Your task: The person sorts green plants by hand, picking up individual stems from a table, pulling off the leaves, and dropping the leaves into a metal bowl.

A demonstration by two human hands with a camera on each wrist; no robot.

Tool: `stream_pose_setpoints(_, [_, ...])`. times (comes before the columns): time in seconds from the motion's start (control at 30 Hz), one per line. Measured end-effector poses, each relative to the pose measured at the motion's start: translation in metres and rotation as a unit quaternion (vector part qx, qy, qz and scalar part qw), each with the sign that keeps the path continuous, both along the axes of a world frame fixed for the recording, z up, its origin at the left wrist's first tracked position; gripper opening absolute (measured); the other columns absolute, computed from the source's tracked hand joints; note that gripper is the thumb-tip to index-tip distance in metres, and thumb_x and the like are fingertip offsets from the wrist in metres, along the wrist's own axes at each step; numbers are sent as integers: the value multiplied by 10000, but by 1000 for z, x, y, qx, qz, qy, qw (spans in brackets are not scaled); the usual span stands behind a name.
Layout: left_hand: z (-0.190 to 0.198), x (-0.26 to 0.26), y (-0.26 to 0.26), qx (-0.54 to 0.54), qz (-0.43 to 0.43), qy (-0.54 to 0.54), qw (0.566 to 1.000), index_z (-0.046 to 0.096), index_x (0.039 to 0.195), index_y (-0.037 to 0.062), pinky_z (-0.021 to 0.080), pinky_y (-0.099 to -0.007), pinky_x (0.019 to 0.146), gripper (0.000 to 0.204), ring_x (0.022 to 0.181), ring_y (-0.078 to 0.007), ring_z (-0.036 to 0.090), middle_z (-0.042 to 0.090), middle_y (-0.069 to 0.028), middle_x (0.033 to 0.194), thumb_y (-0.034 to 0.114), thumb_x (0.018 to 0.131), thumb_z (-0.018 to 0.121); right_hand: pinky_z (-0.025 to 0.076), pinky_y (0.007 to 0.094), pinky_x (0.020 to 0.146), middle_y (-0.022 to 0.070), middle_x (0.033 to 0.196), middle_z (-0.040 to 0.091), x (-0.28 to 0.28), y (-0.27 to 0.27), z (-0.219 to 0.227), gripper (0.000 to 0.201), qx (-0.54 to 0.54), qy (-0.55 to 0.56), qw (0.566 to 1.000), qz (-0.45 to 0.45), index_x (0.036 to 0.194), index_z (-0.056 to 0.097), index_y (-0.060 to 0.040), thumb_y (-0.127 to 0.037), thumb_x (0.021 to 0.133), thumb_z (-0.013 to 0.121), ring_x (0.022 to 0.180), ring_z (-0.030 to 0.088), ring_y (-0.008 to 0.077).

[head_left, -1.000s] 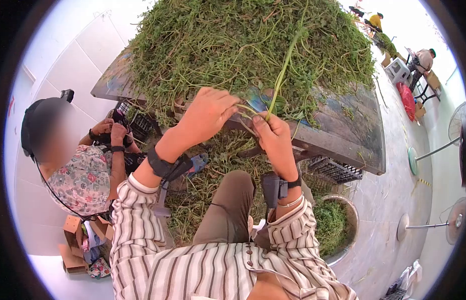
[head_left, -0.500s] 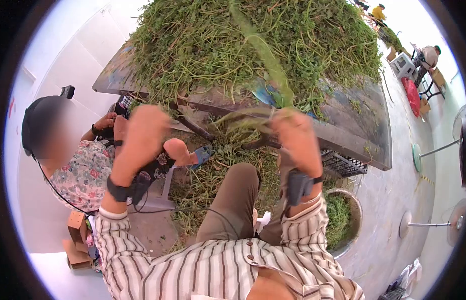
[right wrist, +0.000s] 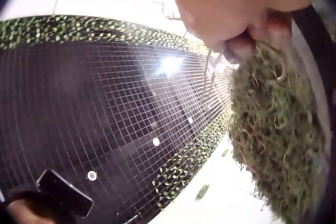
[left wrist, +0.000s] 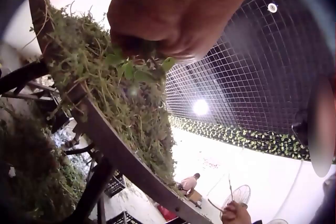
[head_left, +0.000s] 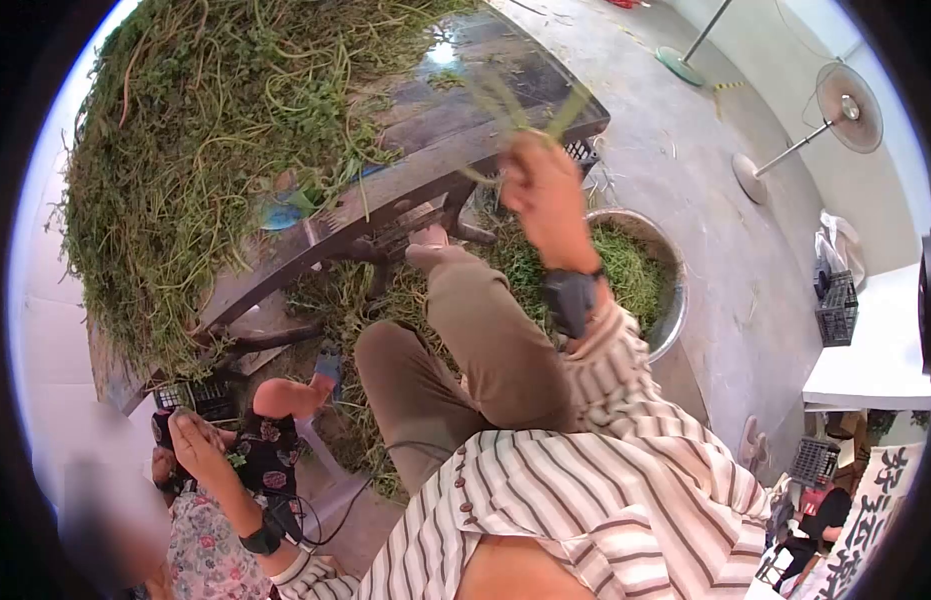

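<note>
My right hand [head_left: 548, 195] is raised past the table's near right corner and grips several thin green stems [head_left: 570, 110], blurred by motion. In the right wrist view its fingers curl round pale stem ends. Low on the left, my left hand [head_left: 200, 450] is held in front of the seated person. Small green leaves [left wrist: 134, 71] stick out from under its curled fingers in the left wrist view; most of what it holds is hidden. A large heap of leafy stems [head_left: 235, 110] covers much of the dark table [head_left: 465, 150].
A round metal basin [head_left: 675, 300] holding greens stands on the floor at right. Stems litter the floor under the table. Another person in a floral top [head_left: 210, 545] sits close at left. Standing fans [head_left: 850, 108] and a black crate [head_left: 837, 308] are farther right.
My hands have parted: the left dropped down and left, the right swung right with the stems. The head view has turned right, bringing the basin and fans nearer the middle.
</note>
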State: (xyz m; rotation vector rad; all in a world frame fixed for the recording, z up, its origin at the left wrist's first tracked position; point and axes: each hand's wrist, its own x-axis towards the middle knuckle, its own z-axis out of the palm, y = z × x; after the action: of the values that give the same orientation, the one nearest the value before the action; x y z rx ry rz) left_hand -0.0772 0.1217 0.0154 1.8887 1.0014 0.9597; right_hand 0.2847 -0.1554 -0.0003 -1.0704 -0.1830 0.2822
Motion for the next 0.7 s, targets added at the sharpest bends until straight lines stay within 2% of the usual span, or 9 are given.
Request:
stream_pose_setpoints(0.03, [-2, 6, -2, -18, -19, -13, 1000, 448, 776, 69, 265, -196, 404, 269, 454, -39, 302, 345, 29, 593, 236, 974, 375, 289, 187, 420, -14, 661, 439, 9, -30, -17, 150, -90, -79, 992, -38, 915, 548, -38, -169, 880, 486, 498, 372, 47])
stream_pose_setpoints(0.07, [-7, 11, -2, -6, -2, 7, 1000, 451, 780, 65, 262, -198, 398, 274, 449, -37, 293, 344, 29, 593, 244, 973, 373, 275, 193, 413, -22, 641, 411, 19, -58, -35, 157, -6, 17, 999, -51, 909, 538, -30, -175, 890, 479, 482, 345, 49])
stream_pose_setpoints(0.3, [-31, 45, -20, -40, -47, 26, 998, 443, 787, 62, 273, -203, 404, 285, 455, -47, 300, 332, 24, 601, 269, 972, 378, 288, 226, 374, -6, 638, 463, 5, -228, -226, 136, -85, 328, 920, -197, 850, 524, -67, -190, 894, 483, 416, 326, 72])
stream_pose_setpoints(0.37, [-35, 47, -23, -12, -49, 34, 998, 457, 785, 53, 258, -204, 411, 286, 457, -43, 286, 330, 27, 588, 255, 972, 379, 258, 218, 350, 13, 616, 462, 9, -229, -257, 134, -97, 444, 863, -220, 836, 500, -64, -180, 897, 469, 379, 284, 76])
stream_pose_setpoints(0.43, [-36, 48, -27, -43, -74, 38, 996, 448, 776, 52, 253, -207, 417, 285, 462, -41, 286, 325, 28, 585, 247, 973, 379, 269, 246, 336, 40, 624, 464, 44, -232, -351, 159, -88, 394, 901, -158, 827, 512, -38, -175, 895, 470, 375, 311, 97])
stream_pose_setpoints(0.5, [-33, 49, -34, -49, -67, 28, 996, 436, 762, 54, 247, -204, 422, 287, 468, -38, 290, 322, 29, 589, 238, 973, 375, 327, 248, 367, 4, 582, 432, 69, -177, -244, 157, -95, 299, 944, -100, 826, 493, -60, -204, 890, 496, 406, 344, 109])
stream_pose_setpoints(0.53, [-29, 47, -36, -45, -71, 42, 996, 434, 762, 55, 245, -203, 422, 284, 467, -39, 287, 321, 30, 592, 235, 973, 372, 422, 283, 436, 30, 613, 504, 105, -174, -258, 187, -72, 226, 970, -59, 885, 492, -36, -223, 894, 501, 450, 451, 151])
stream_pose_setpoints(0.57, [-27, 45, -38, -39, -74, 56, 995, 432, 763, 56, 243, -202, 422, 281, 465, -40, 284, 321, 31, 595, 231, 973, 369, 506, 307, 525, 93, 673, 585, 119, -148, -219, 293, -61, 254, 960, -102, 942, 508, 7, -283, 906, 496, 571, 592, 193])
stream_pose_setpoints(0.7, [-25, 36, -52, -52, -34, 62, 996, 468, 837, 51, 243, -200, 417, 257, 468, -29, 303, 342, 42, 608, 260, 964, 390, 529, 341, 598, 106, 782, 593, 139, -108, -185, 272, -132, 165, 976, -55, 958, 517, 21, -245, 907, 493, 648, 606, 212])
